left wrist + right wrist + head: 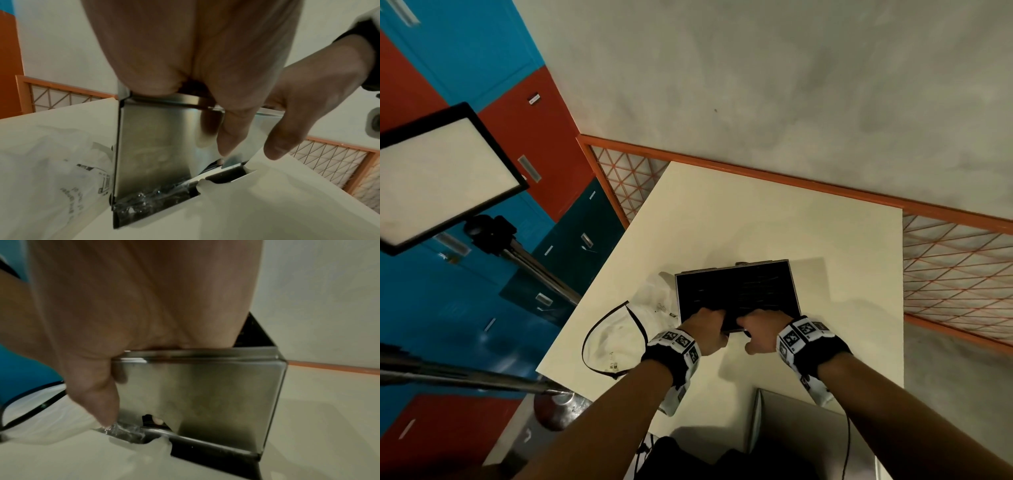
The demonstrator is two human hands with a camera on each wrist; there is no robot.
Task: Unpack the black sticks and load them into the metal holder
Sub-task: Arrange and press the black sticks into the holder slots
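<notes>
The metal holder (793,284) stands on the cream table (756,212), its inside dark with black sticks (736,294). My left hand (703,327) and right hand (762,325) sit side by side on its near wall, fingers curled over the rim and hidden inside. In the left wrist view my left hand (164,48) hooks the holder (156,146), with its thumb down the front. My right hand (123,305) grips the holder (205,394); its thumb reaches crinkled clear wrapping (123,431) at the bottom slot. Black sticks (222,176) show through that slot.
An empty white plastic bag (626,329) with a black edge strip lies left of the holder. A light panel on a stand (441,174) rises at the left before blue and red lockers (431,308). Orange mesh fencing (955,274) borders the table. A grey box (808,431) sits near me.
</notes>
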